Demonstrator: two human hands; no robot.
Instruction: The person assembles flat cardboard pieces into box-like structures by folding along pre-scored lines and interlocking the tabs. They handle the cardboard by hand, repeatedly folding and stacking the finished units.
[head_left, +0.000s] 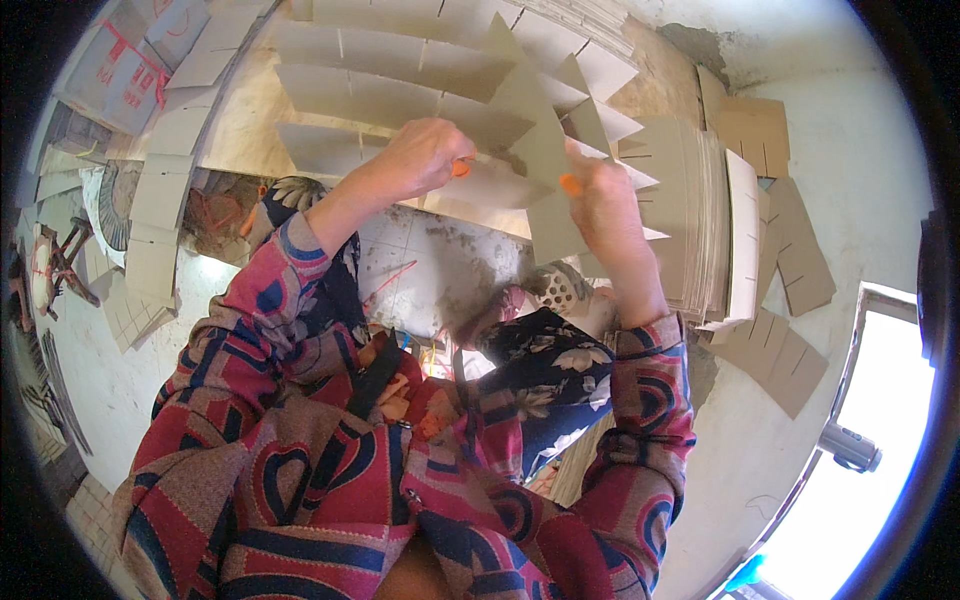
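Slotted grey cardboard strips (400, 55) stand on edge in rows on the work surface ahead of me. A long cardboard crosspiece (540, 125) runs across them near their right ends. My left hand (428, 158) is closed at the nearest strip (495, 183), left of the crosspiece, its fingertips partly hidden. My right hand (605, 200) is closed beside the crosspiece's right edge, its fingers curled against the cardboard. Something orange shows at the fingertips of both hands, perhaps finger covers.
A thick stack of slotted cardboard sheets (690, 220) stands at the right, with loose brown pieces (800, 250) beyond it. More sheets (160, 205) line the left side, below a carton (112, 78). A bright doorway (850, 440) opens at the lower right.
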